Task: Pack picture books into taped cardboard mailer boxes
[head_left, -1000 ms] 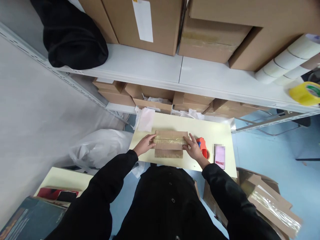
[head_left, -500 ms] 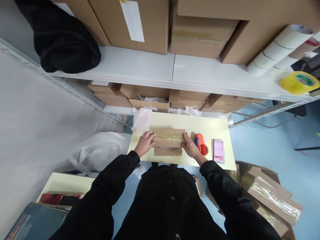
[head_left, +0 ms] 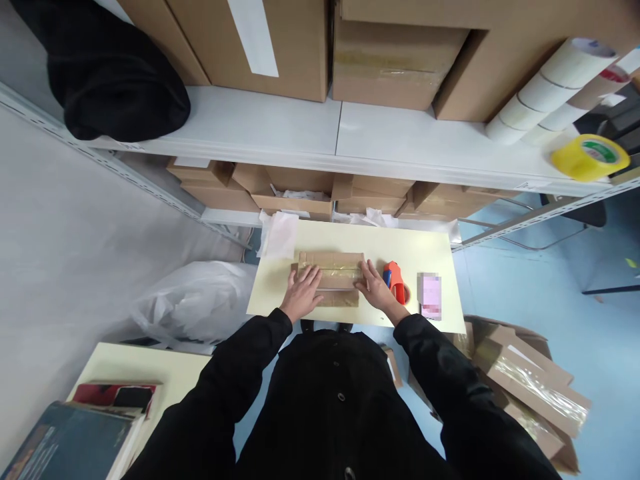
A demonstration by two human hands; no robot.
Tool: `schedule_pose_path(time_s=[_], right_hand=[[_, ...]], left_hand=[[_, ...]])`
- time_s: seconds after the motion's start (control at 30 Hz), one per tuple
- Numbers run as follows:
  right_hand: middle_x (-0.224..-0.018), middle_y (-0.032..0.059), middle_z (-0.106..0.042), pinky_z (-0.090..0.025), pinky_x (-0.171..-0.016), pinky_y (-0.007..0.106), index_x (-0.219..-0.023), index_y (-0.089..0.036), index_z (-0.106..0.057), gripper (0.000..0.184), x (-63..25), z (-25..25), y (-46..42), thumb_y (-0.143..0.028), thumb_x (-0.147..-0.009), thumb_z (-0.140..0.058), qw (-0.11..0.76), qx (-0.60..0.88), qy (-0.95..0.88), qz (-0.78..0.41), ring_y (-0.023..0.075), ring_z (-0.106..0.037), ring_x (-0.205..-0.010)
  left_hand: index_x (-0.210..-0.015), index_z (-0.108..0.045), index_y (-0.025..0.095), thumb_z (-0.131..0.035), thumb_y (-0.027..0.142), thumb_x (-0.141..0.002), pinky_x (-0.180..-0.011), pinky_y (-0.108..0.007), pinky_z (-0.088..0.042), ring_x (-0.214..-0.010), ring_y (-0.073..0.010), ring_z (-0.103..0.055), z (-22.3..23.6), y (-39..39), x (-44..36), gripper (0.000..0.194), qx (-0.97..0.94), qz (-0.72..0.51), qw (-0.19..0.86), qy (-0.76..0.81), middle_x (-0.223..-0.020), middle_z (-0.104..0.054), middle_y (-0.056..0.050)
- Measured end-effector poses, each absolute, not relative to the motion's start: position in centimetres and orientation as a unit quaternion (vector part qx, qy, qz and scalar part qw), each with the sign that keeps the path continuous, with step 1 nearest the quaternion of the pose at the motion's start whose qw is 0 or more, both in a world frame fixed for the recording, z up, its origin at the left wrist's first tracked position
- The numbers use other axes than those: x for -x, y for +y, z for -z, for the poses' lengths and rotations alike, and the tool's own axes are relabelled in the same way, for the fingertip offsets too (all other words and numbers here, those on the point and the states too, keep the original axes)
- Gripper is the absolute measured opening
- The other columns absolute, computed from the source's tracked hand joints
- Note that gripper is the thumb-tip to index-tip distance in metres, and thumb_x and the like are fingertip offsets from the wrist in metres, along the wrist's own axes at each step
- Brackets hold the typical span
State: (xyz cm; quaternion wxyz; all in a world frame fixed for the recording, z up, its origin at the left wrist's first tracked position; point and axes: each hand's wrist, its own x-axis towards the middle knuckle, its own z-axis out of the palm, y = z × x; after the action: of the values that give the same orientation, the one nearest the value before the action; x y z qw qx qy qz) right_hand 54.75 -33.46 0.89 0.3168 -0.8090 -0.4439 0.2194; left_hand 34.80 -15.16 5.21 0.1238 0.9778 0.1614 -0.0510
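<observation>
A small cardboard box (head_left: 336,275) with clear tape along its top seam lies on the cream table (head_left: 260,300). A cardboard flap (head_left: 340,299) shows along its near side. Across the box's left end my left hand (head_left: 301,293) lies flat, fingers spread on the cardboard. My right hand (head_left: 374,287) rests against the right end, fingers stretched out and thumb at the near corner. Just right of it is an orange tape dispenser (head_left: 395,280). Neither hand is wrapped around the box.
A pinkish, blurred-out item (head_left: 430,295) lies at the table's right, and white sheets (head_left: 280,235) at its back left. A shelf (head_left: 390,143) with boxes, tape rolls (head_left: 590,158) and black cloth (head_left: 120,80) spans the back. Flattened cartons (head_left: 535,380) stand at lower right.
My left hand has moved from the box's left edge onto its top, fingers now spread. My right hand stays at the right end, its fingers straighter. The view has shifted slightly.
</observation>
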Motion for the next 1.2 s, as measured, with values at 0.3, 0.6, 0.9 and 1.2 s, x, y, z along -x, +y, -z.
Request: schedule_pose_path(time_s=[0.3,0.6,0.9,1.2], right_hand=[[-0.100,0.0176,-0.065,-0.042,-0.085,0.043,-0.110,-0.013,-0.056,0.039,-54.9,1.3,-40.3,-0.043,-0.085,-0.052,0.108,0.943,-0.256,-0.183,0.0323,-0.058,-0.104],[-0.085,0.0135,-0.069,-0.033,-0.097,0.043,-0.120,-0.011,-0.047,0.041,-55.6,2.3,-38.1,-0.024,-0.082,-0.048,0.120,0.963,-0.179,-0.163,0.0266,-0.063,-0.098],[-0.098,0.0118,-0.068,-0.048,-0.074,0.036,-0.113,-0.012,-0.060,0.046,-57.9,-6.5,-36.4,-0.037,-0.077,-0.047,0.495,0.837,-0.218,-0.078,0.0236,-0.061,-0.084],[-0.062,0.0013,-0.058,-0.040,-0.058,0.027,-0.069,-0.016,-0.063,0.045,-54.4,-8.9,-24.2,-0.060,-0.077,-0.056,0.493,0.744,-0.373,-0.254,0.0142,-0.049,-0.059]], left_hand=[[-0.148,-0.027,0.018,-0.050,0.033,-0.087,-0.112,-0.055,-0.015,-0.143,-0.0305,-0.020,-4.3,-15.6,-34.5,0.067,-0.971,0.062,0.145,0.180,-0.154,-0.027,-0.012],[-0.149,-0.024,0.017,-0.056,0.033,-0.083,-0.110,-0.053,-0.018,-0.144,-0.0310,-0.016,-4.6,-15.6,-34.2,0.075,-0.968,0.073,0.175,0.167,-0.155,-0.024,-0.013],[-0.144,-0.034,0.017,-0.056,0.036,-0.083,-0.107,-0.049,-0.027,-0.142,-0.0312,-0.022,-3.9,-14.0,-32.8,0.068,-0.964,0.045,0.234,0.115,-0.153,-0.029,-0.014],[-0.138,-0.044,0.016,-0.059,0.031,-0.081,-0.105,-0.051,-0.032,-0.140,-0.0320,-0.027,-3.6,-13.6,-32.2,0.061,-0.950,0.013,0.292,0.115,-0.151,-0.034,-0.015]])
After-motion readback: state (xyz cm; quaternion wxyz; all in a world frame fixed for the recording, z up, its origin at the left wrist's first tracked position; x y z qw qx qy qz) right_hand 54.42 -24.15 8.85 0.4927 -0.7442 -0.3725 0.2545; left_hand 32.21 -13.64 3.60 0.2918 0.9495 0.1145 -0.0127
